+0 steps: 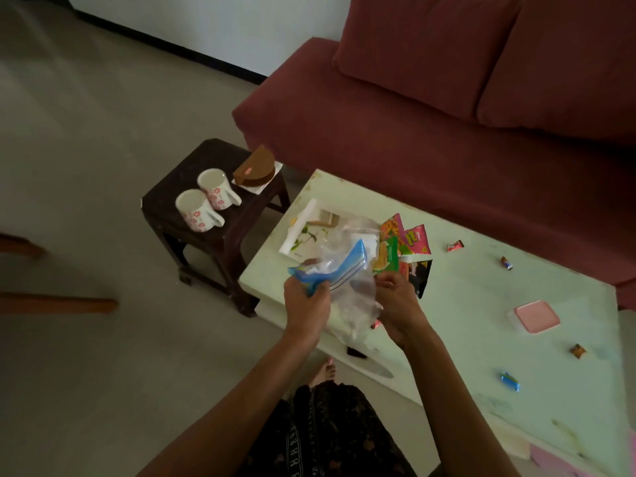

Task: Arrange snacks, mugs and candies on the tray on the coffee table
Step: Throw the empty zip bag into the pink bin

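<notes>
- The left hand [306,301] is clenched on the blue zip edge of a clear plastic bag [347,280], gripping it near the mouth.
- The right hand [399,304] pinches the bag's other side, so the bag hangs stretched between the two hands, above the near corner of the pale green counter [481,304].
- Something pale sits at the bottom of the bag; through the crumpled plastic I can't tell what it is.
- The tray [303,232], white with a leaf print, lies on the counter's far-left corner, partly behind the bag.
- Bright snack packets [409,242], pink, green and dark, are fanned out just beside the tray's right edge, behind the right hand.
- Wrapped candies are scattered well apart over the counter: a red one [455,246], a dark one [506,263], a brown one [578,350] and a blue one [509,381].
- A pink-lidded box [535,317] rests on the counter's right side, between the candies.
- Two white mugs [206,201] with red flowers lie tipped on their sides, touching, on a dark stool [213,235] left of the counter.
- A brown napkin holder [255,167] stands on the stool's far corner.
- A maroon sofa [447,115] runs behind the counter.
</notes>
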`<state>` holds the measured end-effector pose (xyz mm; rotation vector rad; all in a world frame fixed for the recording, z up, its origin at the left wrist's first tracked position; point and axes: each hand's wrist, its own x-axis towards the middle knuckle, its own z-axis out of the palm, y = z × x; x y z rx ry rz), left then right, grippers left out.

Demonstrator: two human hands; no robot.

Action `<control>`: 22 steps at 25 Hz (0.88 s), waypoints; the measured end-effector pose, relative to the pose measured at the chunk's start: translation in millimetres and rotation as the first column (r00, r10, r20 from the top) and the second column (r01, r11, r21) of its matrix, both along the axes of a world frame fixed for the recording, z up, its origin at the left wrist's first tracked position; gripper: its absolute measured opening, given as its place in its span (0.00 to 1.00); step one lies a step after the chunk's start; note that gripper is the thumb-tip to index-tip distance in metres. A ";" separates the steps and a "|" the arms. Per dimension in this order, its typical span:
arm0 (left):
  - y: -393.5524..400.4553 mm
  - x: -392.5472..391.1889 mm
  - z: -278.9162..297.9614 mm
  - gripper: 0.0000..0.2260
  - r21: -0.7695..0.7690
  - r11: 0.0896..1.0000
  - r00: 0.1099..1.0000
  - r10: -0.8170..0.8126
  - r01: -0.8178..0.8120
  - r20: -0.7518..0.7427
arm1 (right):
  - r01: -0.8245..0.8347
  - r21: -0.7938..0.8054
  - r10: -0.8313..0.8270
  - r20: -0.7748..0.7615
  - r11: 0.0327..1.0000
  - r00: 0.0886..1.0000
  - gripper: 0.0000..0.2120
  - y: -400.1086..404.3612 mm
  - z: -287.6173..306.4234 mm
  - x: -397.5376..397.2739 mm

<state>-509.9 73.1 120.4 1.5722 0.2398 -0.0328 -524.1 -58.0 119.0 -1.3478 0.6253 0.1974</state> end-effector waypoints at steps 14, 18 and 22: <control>-73.9 -118.1 -8.5 0.15 0.847 0.467 0.634 -0.741 0.253 0.220 | 0.115 0.344 -0.103 -0.053 0.932 0.993 0.28 -66.6 12.2 -169.8; -154.3 -144.9 -18.1 0.20 0.848 0.323 0.655 -0.754 0.420 -0.038 | 0.216 0.095 -0.217 -0.005 0.972 0.976 0.10 -124.4 8.8 -206.2; -244.1 -173.9 -7.3 0.24 0.518 0.316 0.431 -0.895 0.795 -0.115 | 0.347 -0.146 -0.353 -0.018 0.926 0.935 0.11 -225.7 6.9 -243.6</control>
